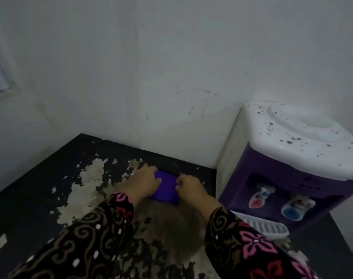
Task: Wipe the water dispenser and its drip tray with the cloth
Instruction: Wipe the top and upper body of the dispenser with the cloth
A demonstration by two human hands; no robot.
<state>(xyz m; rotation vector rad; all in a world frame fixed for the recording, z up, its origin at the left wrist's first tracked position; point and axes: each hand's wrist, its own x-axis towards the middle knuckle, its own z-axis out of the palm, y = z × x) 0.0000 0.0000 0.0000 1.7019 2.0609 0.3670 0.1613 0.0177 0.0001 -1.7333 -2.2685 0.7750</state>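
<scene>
Left fingers (149, 171), right fingers (181, 178) around purple object (167, 189)

place: home corner | cues: tabletop water dispenser (288, 156), peeling black table (30, 198), scuffed wall (171, 57)

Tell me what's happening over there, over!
Both busy: left hand and right hand grip the purple cloth on the table. Beside them, water dispenser speckled, not yet wiped. Nothing between.

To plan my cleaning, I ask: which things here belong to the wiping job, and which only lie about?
Job: water dispenser, drip tray, purple item (maybe the cloth), held by left hand and right hand.
Lying about: worn black table, wall.
</scene>
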